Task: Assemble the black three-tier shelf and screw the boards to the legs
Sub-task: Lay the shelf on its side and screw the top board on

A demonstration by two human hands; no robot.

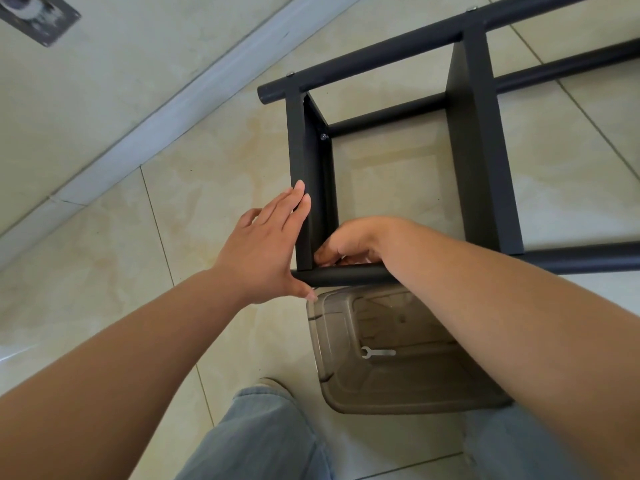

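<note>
shelf [478, 140]: lying on its side on the tiled floor [194, 209], centre to far right, so I can reach the joints from above.
end board [304, 188]: stands on edge at the shelf's left end, meeting the near leg [346, 276].
left hand [266, 244]: flat, fingers straight, pressed on the board's outer face; I judge it's bracing the board square.
right hand [349, 242]: curled inside the near corner, fingertips at the joint; can't tell if it pinches a screw.
far-corner screw [323, 136]: already seated.
tray [391, 351]: clear, just near of the leg, spanner [377, 352] inside, within reach.
</note>
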